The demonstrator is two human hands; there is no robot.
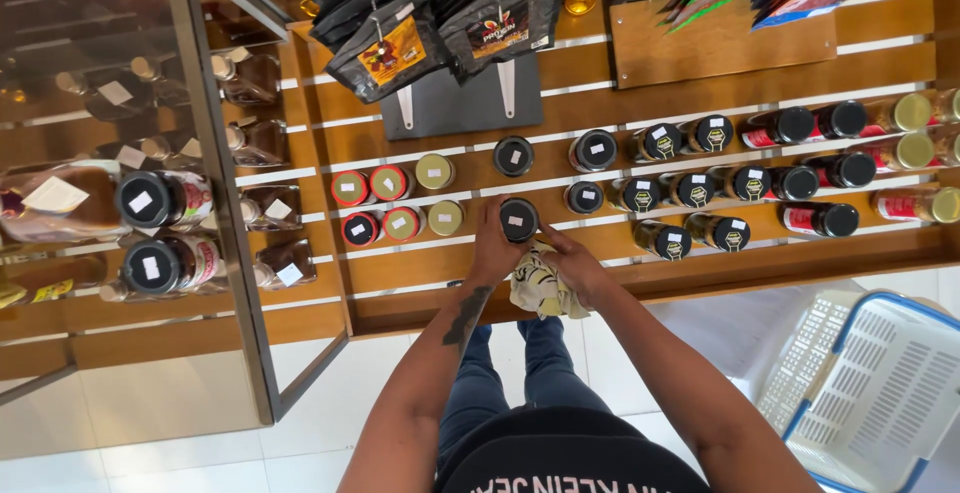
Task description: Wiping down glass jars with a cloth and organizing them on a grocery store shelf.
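My left hand (492, 248) grips the side of a jar with a black lid (519, 219) at the front of the wooden shelf (640, 273). My right hand (575, 263) presses a crumpled pale yellow cloth (540, 283) against the jar's lower side. Both forearms reach up from the bottom of the view. Next to the held jar stand a gold-lidded jar (445, 217) on the left and a black-lidded jar (584, 197) on the right.
Rows of black-lidded, red-lidded (350, 189) and gold-lidded jars fill the slatted shelf. Black pouches (390, 23) hang above. A glass cabinet (130, 203) with bottles stands at the left. A white and blue plastic basket (870, 393) sits on the tiled floor at the lower right.
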